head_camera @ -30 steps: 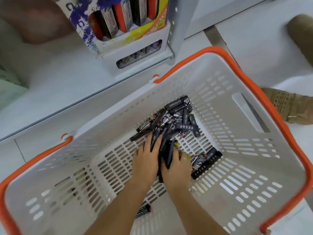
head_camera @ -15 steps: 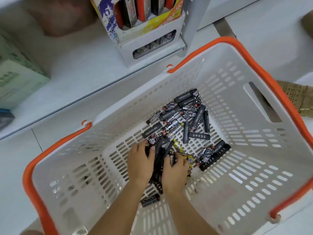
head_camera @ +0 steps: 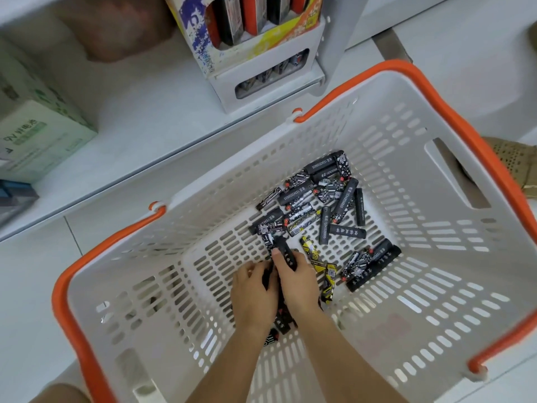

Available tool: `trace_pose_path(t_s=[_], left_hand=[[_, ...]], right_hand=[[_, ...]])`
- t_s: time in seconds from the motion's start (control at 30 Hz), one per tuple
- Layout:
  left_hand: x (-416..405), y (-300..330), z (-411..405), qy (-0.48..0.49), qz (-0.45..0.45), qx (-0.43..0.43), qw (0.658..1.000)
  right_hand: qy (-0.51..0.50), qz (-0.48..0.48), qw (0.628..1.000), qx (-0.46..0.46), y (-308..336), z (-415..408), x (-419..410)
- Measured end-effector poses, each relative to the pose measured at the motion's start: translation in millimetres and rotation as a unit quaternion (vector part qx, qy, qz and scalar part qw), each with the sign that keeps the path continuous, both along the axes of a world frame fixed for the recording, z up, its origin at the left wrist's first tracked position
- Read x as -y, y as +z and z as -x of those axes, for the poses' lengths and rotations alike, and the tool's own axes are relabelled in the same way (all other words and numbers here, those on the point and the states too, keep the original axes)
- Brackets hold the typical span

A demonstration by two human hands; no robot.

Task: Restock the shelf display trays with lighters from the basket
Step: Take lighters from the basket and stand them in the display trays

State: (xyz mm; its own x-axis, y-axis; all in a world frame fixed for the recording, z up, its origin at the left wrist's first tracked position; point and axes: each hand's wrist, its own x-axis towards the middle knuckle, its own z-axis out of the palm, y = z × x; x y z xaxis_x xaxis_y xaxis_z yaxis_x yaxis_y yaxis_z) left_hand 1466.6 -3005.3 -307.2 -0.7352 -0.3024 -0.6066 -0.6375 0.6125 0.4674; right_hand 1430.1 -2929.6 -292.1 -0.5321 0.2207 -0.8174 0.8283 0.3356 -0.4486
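- The basket [head_camera: 453, 289] is white slotted plastic with orange handles, and it fills the lower right of the view.
- Loose lighters [head_camera: 316, 196] lie on the basket floor, mostly toward 1 o'clock from the hands: slim black sticks, some with white circuit-like patterns, some with white digits along the side, several with a small red tip.
- Two yellow-and-black lighters [head_camera: 310, 251] lie just at 3 o'clock of the right hand.
- Another small cluster [head_camera: 369, 264] sits further out at 3 o'clock, near the right wall.
- The left hand [head_camera: 253, 295] has its fingers curled round a bundle of black lighters [head_camera: 283, 321] (the ends stick out toward 6 o'clock, under the wrists).
- The right hand [head_camera: 299, 283] presses against the same bundle, its thumb and fingers pinching one black lighter [head_camera: 286, 251] that points to 12 o'clock.
- The two hands touch each other at the middle of the basket floor.
- The display tray [head_camera: 270, 65], white with a colourful printed card, stands on the shelf [head_camera: 130, 117] at 12 o'clock, beyond the basket rim; red and black lighters stand upright in it.
- A green box [head_camera: 40, 138] sits on the shelf at 10 o'clock.
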Motion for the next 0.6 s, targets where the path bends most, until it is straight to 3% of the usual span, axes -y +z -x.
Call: trace_pose_path(t_s=[0.13,0.33,0.5,0.6], left_hand=[[-19.7,4.0,-12.3,-0.012,-0.013,-0.042,0.999],[-29.8,25.1,-9.5,0.057,-0.056,-0.035,0.996],[-26.0,42.4,-9.5,0.167,-0.083,-0.018,0.982],[-22.9,57.1,-7.1,0.182,-0.09,0.008,0.979]], right_hand=[[0.023,0.073,0.997,0.017,0.7,8.1,-1.3],[-0.212,0.188,0.954,0.101,-7.1,-6.9,-8.9],[-0.304,0.215,0.92,0.122,-4.4,-11.9,-7.9],[-0.365,0.221,0.898,0.111,-0.8,-17.0,0.5]])
